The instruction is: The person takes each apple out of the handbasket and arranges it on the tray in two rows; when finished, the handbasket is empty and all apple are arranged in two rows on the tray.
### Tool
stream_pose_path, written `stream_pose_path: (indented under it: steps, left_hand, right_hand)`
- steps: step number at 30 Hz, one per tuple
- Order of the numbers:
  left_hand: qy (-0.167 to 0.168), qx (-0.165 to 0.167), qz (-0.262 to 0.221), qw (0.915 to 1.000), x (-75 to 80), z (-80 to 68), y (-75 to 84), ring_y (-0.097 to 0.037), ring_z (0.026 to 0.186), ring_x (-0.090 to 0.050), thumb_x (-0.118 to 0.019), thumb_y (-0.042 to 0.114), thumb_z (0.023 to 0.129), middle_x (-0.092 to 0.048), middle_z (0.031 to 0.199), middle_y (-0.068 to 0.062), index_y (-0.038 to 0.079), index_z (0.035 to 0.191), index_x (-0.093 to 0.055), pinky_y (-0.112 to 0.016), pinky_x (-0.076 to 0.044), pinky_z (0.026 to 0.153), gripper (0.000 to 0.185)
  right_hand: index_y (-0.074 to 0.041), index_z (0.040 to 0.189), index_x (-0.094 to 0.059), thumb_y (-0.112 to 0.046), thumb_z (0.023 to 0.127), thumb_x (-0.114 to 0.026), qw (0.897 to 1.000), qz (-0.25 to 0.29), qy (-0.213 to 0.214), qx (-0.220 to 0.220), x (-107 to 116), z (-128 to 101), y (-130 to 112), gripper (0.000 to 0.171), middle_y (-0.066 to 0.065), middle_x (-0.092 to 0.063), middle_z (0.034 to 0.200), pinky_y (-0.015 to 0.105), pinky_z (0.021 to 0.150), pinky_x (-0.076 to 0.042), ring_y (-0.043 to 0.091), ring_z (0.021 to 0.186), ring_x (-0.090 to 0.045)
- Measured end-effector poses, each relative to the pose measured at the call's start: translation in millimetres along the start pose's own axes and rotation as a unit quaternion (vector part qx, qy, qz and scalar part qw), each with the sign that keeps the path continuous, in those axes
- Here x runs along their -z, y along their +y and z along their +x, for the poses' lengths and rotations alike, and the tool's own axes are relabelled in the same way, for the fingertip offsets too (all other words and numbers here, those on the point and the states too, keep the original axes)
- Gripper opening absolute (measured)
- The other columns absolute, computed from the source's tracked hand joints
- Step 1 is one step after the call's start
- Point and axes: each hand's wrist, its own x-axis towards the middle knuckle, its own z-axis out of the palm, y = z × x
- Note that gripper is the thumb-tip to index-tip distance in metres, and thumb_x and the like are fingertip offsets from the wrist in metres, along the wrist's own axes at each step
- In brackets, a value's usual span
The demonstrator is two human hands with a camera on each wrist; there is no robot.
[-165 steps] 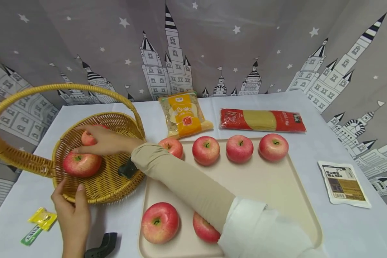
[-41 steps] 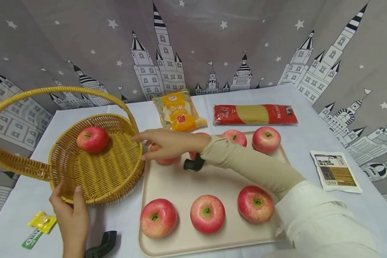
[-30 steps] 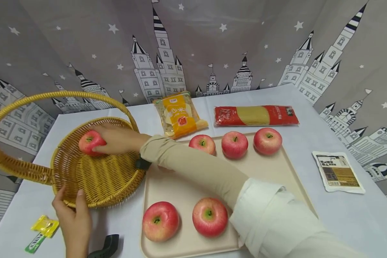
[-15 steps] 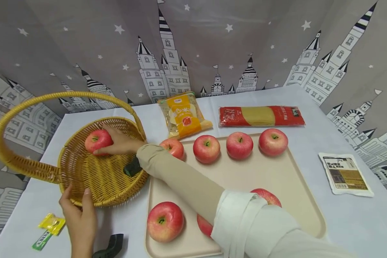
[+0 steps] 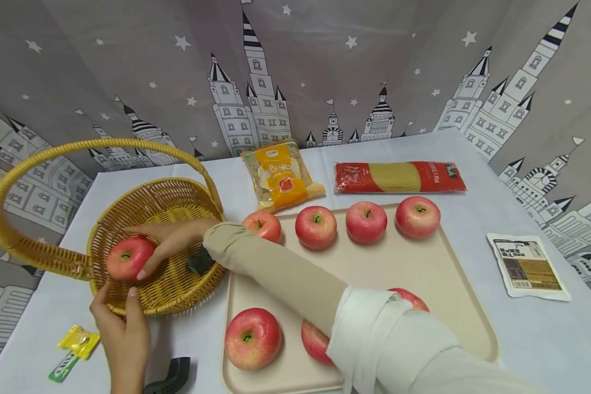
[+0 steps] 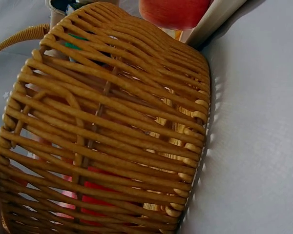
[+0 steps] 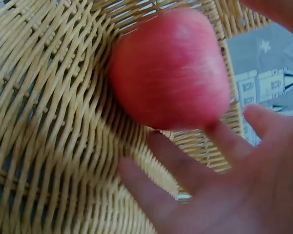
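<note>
A red apple (image 5: 125, 257) lies in the wicker basket (image 5: 177, 284), near its front left wall. My right hand (image 5: 164, 243) reaches in from the right, its straight fingers against the apple's side and top. In the right wrist view the apple (image 7: 168, 68) sits on the weave (image 7: 49, 122) just beyond my spread fingers (image 7: 205, 170). My left hand (image 5: 120, 320) grips the basket's near rim, thumb on top. The left wrist view shows the basket wall (image 6: 112, 122), with red showing through the weave. Several apples sit on the beige tray (image 5: 423, 268).
A yellow snack bag (image 5: 282, 175) and a red noodle packet (image 5: 399, 177) lie behind the tray. A white sachet (image 5: 527, 267) lies at the right. Yellow and green wrappers (image 5: 71, 350) lie at the front left. The tall basket handle (image 5: 93, 145) arches over the left side.
The apple has moved from the back of the basket to its front left, with my right hand following it. My left hand has stayed on the rim.
</note>
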Motion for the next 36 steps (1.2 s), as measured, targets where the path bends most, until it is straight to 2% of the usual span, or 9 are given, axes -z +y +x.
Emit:
stream_pose_path:
  steps: [3, 6, 9, 12, 16, 23, 30, 36]
  left_hand:
    - [0.000, -0.012, -0.009, 0.9999, -0.7, -0.5, 0.8, -0.019, 0.139, -0.012, -0.036, 0.023, 0.094, -0.018, 0.147, -0.017, 0.007, 0.139, -0.019, -0.037, -0.006, 0.115, 0.051]
    - [-0.004, -0.012, -0.015, 0.9998, -0.9, -0.4, 1.1, -0.019, 0.139, -0.012, -0.037, 0.022, 0.093, -0.017, 0.148, -0.016, 0.007, 0.139, -0.019, -0.038, -0.006, 0.115, 0.052]
    - [-0.008, -0.004, -0.013, 0.9999, -1.4, 0.8, 1.7, -0.019, 0.139, -0.011, -0.037, 0.024, 0.093, -0.015, 0.149, -0.015, 0.010, 0.140, -0.018, -0.039, -0.006, 0.115, 0.052]
    - [-0.007, -0.005, -0.013, 0.9999, -2.9, 2.3, 1.8, -0.020, 0.138, -0.014, -0.037, 0.025, 0.093, -0.017, 0.148, -0.015, 0.010, 0.140, -0.018, -0.037, -0.008, 0.115, 0.052]
    - [-0.011, -0.011, -0.016, 0.9997, -7.0, 2.3, 1.1, -0.023, 0.138, -0.016, -0.039, 0.025, 0.093, -0.019, 0.147, -0.017, 0.007, 0.139, -0.018, -0.038, -0.009, 0.115, 0.054]
    - [-0.013, -0.003, -0.005, 0.9999, -9.2, 1.6, 0.8, -0.024, 0.139, -0.011, -0.037, 0.026, 0.094, -0.016, 0.148, -0.017, 0.010, 0.140, -0.018, -0.041, -0.007, 0.114, 0.053]
    - [-0.007, 0.015, 0.006, 0.9998, -7.1, -0.5, -0.4, -0.023, 0.139, -0.011, -0.036, 0.026, 0.094, -0.015, 0.149, -0.016, 0.012, 0.141, -0.017, -0.038, -0.007, 0.114, 0.052]
    - [-0.002, 0.028, 0.021, 0.9994, -2.2, 0.9, -2.5, -0.023, 0.140, -0.010, -0.034, 0.027, 0.094, -0.014, 0.149, -0.016, 0.017, 0.141, -0.015, -0.037, -0.007, 0.115, 0.051]
  right_hand:
    - [-0.032, 0.145, -0.010, -0.031, 0.074, -0.070, 0.998, -0.022, -0.058, 0.023, -0.5, -6.0, -5.4, 0.094, -0.015, -0.020, 0.147, 0.011, 0.103, -0.023, -0.006, 0.131, -0.020]
    - [-0.031, 0.145, -0.013, -0.029, 0.071, -0.074, 0.991, -0.062, -0.117, 0.035, -2.5, -11.8, -14.8, 0.095, -0.013, -0.020, 0.148, 0.009, 0.101, -0.022, -0.006, 0.129, -0.021]
    - [-0.030, 0.145, -0.017, -0.027, 0.071, -0.075, 0.984, -0.111, -0.138, 0.033, -4.0, -17.6, -22.3, 0.094, -0.014, -0.022, 0.146, 0.008, 0.101, -0.020, -0.006, 0.127, -0.022]
    - [-0.027, 0.144, -0.023, -0.024, 0.071, -0.075, 0.982, -0.137, -0.122, 0.037, -4.1, -22.6, -22.1, 0.089, -0.013, -0.027, 0.144, 0.007, 0.099, -0.022, -0.005, 0.123, -0.027]
    - [-0.024, 0.141, -0.032, -0.021, 0.072, -0.074, 0.985, -0.134, -0.101, 0.048, -1.8, -30.2, -13.3, 0.080, -0.011, -0.034, 0.140, 0.006, 0.093, -0.028, -0.005, 0.115, -0.033]
    - [-0.026, 0.132, -0.047, -0.028, 0.072, -0.074, 0.985, -0.143, -0.078, 0.056, 13.0, -55.2, -8.9, 0.065, -0.014, -0.044, 0.135, 0.006, 0.095, -0.028, -0.005, 0.120, -0.037]
    - [-0.029, 0.124, -0.056, -0.029, 0.072, -0.073, 0.990, -0.119, -0.002, 0.069, 41.6, -105.9, -9.5, 0.055, -0.017, -0.053, 0.125, 0.006, 0.091, -0.032, -0.006, 0.112, -0.041]
    - [-0.028, 0.122, -0.058, -0.028, 0.074, -0.072, 0.990, -0.084, 0.063, 0.093, 61.4, -172.2, 0.7, 0.050, -0.013, -0.057, 0.117, 0.012, 0.090, -0.039, -0.002, 0.107, -0.045]
